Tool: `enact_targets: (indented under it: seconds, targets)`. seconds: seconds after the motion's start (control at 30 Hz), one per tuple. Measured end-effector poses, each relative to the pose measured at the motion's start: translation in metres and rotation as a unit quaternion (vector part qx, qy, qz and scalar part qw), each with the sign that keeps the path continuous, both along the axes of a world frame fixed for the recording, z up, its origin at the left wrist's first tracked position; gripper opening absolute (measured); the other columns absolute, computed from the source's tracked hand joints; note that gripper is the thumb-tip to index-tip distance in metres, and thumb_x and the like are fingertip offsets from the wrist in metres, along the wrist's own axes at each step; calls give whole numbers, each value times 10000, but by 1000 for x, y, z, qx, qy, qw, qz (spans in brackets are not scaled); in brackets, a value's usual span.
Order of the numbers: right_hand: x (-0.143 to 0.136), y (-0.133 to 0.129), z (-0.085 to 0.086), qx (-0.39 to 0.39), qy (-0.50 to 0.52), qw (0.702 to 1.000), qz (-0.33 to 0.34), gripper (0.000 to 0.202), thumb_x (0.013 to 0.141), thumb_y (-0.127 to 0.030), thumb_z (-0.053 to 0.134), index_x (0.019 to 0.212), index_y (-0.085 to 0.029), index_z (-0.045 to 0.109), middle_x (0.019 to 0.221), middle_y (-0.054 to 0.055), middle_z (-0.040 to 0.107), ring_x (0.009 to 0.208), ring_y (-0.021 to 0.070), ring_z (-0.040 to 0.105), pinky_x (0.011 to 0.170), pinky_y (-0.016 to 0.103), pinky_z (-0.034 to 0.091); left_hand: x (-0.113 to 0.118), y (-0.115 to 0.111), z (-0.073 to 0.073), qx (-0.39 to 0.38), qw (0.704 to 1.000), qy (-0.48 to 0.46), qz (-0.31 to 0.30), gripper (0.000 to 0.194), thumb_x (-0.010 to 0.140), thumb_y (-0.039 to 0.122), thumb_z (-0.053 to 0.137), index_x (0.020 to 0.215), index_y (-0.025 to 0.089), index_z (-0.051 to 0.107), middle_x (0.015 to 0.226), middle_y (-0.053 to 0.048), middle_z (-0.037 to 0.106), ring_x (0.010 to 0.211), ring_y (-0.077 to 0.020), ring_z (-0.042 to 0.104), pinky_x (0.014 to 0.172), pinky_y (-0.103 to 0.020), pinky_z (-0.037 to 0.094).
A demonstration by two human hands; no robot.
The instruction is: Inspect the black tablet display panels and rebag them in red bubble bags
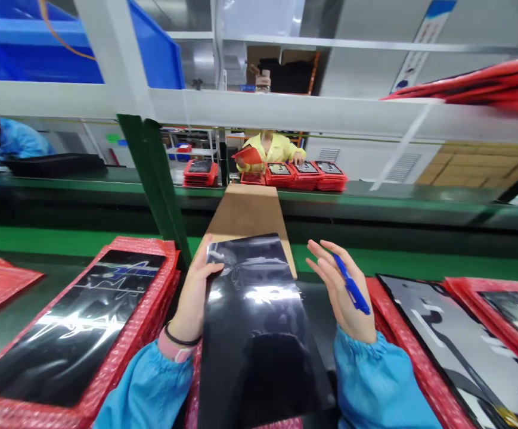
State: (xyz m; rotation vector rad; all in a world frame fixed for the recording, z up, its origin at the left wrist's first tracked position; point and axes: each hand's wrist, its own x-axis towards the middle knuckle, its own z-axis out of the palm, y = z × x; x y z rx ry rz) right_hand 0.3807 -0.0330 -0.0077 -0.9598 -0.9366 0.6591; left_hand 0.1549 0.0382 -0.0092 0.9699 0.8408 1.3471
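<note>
A glossy black screen panel [259, 322] is tilted up in front of me, reflecting the ceiling lights. My left hand [198, 286] grips its left edge, thumb on the face and the other fingers largely hidden behind. Just right of the panel, my right hand [346, 292] is raised and apart from it. A blue pen [351, 285] is tucked by the thumb of that hand, whose fingers stretch forward. Beneath the panel's lower edge, some red bubble wrap [281, 423] shows.
Left lies a black panel [75, 325] on red bubble bags [164, 298]. At right are grey-backed panels [459, 339] on red bags. A cardboard strip [250, 211] bridges to the far bench, where a person in yellow [274, 149] handles red bags. A green post [151, 179] stands left.
</note>
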Motion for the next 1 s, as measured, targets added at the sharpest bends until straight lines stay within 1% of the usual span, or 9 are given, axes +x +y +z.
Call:
enact_targets:
  seconds: [0.1,0.17,0.4,0.57,0.73,0.8,0.87,0.93,1.0]
  targets:
    - [8,-8,8,24,35,999,-11,163,820,-307,651,961,-229,679,974,63,754,1062,269,658,951,443,490,2,-2,8,-49,999,-15,-7,733,725,77,575,1419,254,421,1418,13,522,1321,-209,451,1061,-252,401]
    - [13,-11,11,36,55,998,-6,169,819,-341,616,899,-217,698,876,62,767,964,269,698,885,430,526,2,-2,10,-54,999,-5,6,710,731,65,559,1410,232,438,1412,20,528,1327,-192,442,1028,-205,424]
    - [18,-16,11,32,71,997,9,184,826,-347,596,842,-210,719,778,59,775,825,248,731,800,389,555,-4,-1,3,-33,998,43,26,685,715,70,582,1367,261,497,1504,75,388,1430,-156,243,983,-96,399]
    - [16,-15,13,19,62,998,11,187,828,-351,594,836,-216,722,770,47,772,809,243,733,778,375,562,-4,-5,7,-40,997,53,34,675,716,80,583,1360,266,506,1509,87,377,1429,-148,243,977,-86,396]
    - [19,-16,11,5,38,999,-8,180,820,-353,624,849,-201,716,765,58,764,786,238,722,745,370,564,-4,-5,8,-46,998,37,31,674,714,84,574,1348,307,517,1505,92,386,1412,-185,293,1048,-171,377]
    - [30,-13,11,18,26,998,-54,147,800,-330,664,863,-202,701,795,53,759,746,205,703,693,330,556,-4,-6,0,-40,999,28,13,690,715,112,592,1369,308,491,1488,70,422,1401,-209,319,1090,-234,352]
    - [50,-5,13,51,25,991,-124,135,764,-284,711,874,-218,666,854,31,748,760,175,678,670,295,542,-5,-9,-17,-39,998,56,-1,701,723,167,631,1390,300,463,1481,36,438,1403,-237,314,1135,-309,294]
    - [77,9,20,96,35,976,-192,202,726,-238,742,880,-237,612,911,3,726,852,166,659,707,285,535,-5,-11,-42,-58,990,128,-1,707,751,259,663,1414,303,423,1503,3,405,1419,-266,271,1164,-395,211]
    - [103,25,34,136,46,962,-233,261,714,-205,746,894,-245,561,927,-19,701,932,160,641,760,287,525,-4,-10,-72,-72,981,182,-2,732,761,353,666,1435,312,382,1492,-35,422,1410,-308,280,1155,-473,194]
